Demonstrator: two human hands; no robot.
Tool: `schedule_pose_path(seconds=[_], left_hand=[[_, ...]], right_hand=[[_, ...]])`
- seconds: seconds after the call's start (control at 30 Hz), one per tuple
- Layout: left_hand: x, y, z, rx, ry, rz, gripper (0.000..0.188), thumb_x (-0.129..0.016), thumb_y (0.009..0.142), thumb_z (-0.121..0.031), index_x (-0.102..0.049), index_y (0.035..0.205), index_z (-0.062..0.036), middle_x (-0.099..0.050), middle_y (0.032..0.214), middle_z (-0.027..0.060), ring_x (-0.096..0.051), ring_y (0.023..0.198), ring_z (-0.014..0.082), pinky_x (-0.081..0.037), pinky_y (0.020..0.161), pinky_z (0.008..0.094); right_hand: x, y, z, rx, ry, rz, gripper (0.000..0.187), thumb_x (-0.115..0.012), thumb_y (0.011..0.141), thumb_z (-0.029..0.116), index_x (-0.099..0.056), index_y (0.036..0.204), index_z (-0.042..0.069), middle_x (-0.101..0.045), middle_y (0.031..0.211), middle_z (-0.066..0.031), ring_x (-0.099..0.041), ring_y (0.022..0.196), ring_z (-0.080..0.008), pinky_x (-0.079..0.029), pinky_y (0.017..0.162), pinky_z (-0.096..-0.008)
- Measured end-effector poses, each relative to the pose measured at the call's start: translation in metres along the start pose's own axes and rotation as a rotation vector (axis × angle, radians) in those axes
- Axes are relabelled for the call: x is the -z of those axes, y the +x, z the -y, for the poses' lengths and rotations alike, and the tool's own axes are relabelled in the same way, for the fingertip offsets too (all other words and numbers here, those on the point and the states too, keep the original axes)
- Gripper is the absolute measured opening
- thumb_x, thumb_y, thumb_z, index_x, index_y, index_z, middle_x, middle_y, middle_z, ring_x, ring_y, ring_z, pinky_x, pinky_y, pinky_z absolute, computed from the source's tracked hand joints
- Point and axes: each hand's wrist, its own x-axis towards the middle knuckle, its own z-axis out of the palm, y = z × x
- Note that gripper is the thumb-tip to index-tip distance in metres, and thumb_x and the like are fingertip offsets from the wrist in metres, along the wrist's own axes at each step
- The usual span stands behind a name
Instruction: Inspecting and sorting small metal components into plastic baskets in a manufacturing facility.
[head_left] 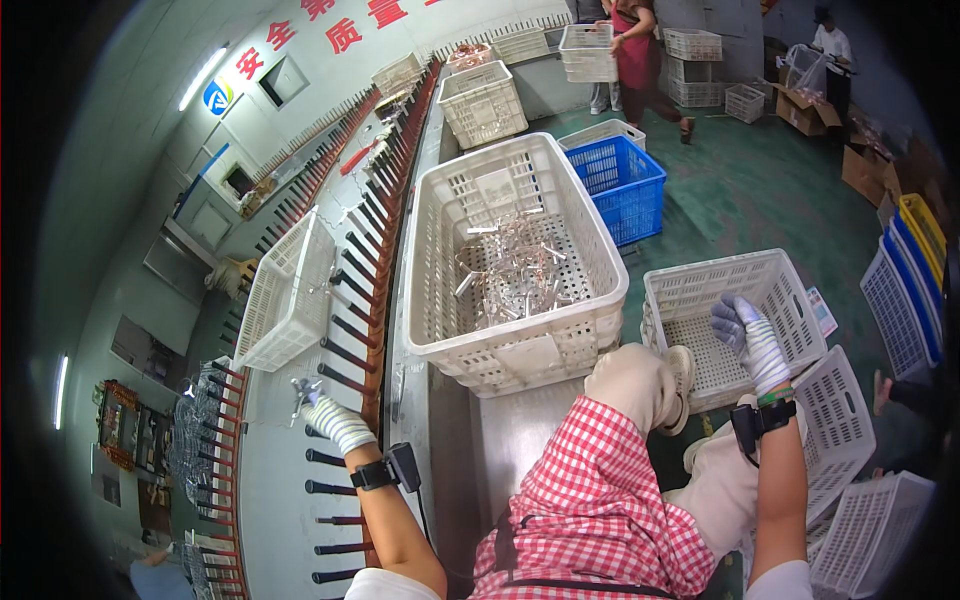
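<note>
My left hand [326,412], in a striped glove with grey fingertips, reaches over the pale work surface beside the row of black-handled pegs [345,379]. Its fingers are closed at the tips on a small silvery piece [303,391], too small to name. My right hand [742,325], gloved the same way, hangs above a white crate [735,265] on the floor to my right. Its fingers are loosely bent and hold nothing that shows. In front of me, a large white crate [520,340] holds a tangle of small silvery and white parts [520,270] with thin wires.
A white crate [285,295] rests tilted across the pegs on the left. Beyond the large crate stand a blue crate [625,190] and another white crate [485,105]. Stacked crates [905,270] line the right. Far back, a person in a red apron [637,50] carries white crates.
</note>
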Motion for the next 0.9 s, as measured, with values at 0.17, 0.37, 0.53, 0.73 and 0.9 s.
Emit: schedule_pose_path(seconds=[0.17, 0.37, 0.53, 0.73, 0.9], left_hand=[[-0.017, -0.017, -0.049, -0.283, 0.002, 0.102, 0.032, -0.055, 0.087, -0.014, -0.052, 0.117, -0.0018, -0.06, 0.103, 0.0082, -0.054, 0.087, 0.0165, -0.042, 0.081, 0.0321], [-0.072, -0.045, -0.014, -0.183, -0.031, 0.303, 0.031, -0.056, 0.087, -0.01, -0.054, 0.116, 0.0009, -0.061, 0.103, 0.0077, -0.055, 0.087, 0.0171, -0.045, 0.077, 0.0281], [-0.059, 0.045, 0.073, -0.299, 0.45, -0.215, 0.034, -0.053, 0.086, -0.011, -0.049, 0.114, 0.0069, -0.06, 0.104, 0.0205, -0.057, 0.089, 0.0318, -0.045, 0.081, 0.0361], [-0.075, -0.021, 0.001, -0.124, 0.327, -0.045, 0.02, -0.051, 0.088, -0.012, -0.053, 0.102, 0.0021, -0.06, 0.098, 0.0196, -0.053, 0.077, 0.0283, -0.045, 0.072, 0.035], [-0.041, 0.009, -0.009, -0.231, -0.042, -0.065, 0.033, -0.052, 0.088, -0.02, -0.055, 0.111, 0.0029, -0.061, 0.092, 0.0103, -0.051, 0.076, 0.0208, -0.044, 0.071, 0.0321]], right_hand=[[0.005, 0.002, 0.002, -0.012, 0.01, 0.023, 0.039, -0.058, 0.086, 0.033, -0.053, 0.11, 0.002, -0.061, 0.093, -0.0083, -0.06, 0.079, -0.017, -0.05, 0.073, -0.0302], [0.004, 0.002, 0.002, -0.002, -0.014, 0.006, 0.043, -0.059, 0.086, 0.035, -0.053, 0.113, 0.003, -0.061, 0.094, -0.0079, -0.059, 0.082, -0.0171, -0.049, 0.075, -0.0304], [-0.016, 0.001, -0.004, -0.013, 0.037, 0.098, 0.041, -0.058, 0.086, 0.034, -0.053, 0.113, 0.004, -0.06, 0.095, -0.0085, -0.059, 0.084, -0.0177, -0.049, 0.076, -0.0317], [0.012, -0.001, 0.003, 0.009, 0.011, -0.003, 0.04, -0.059, 0.086, 0.033, -0.053, 0.112, 0.004, -0.06, 0.094, -0.0087, -0.059, 0.083, -0.0176, -0.049, 0.075, -0.0314], [-0.002, 0.001, 0.002, 0.0, 0.019, 0.017, 0.038, -0.059, 0.086, 0.032, -0.053, 0.111, 0.004, -0.061, 0.092, -0.0077, -0.059, 0.08, -0.017, -0.049, 0.073, -0.0306]])
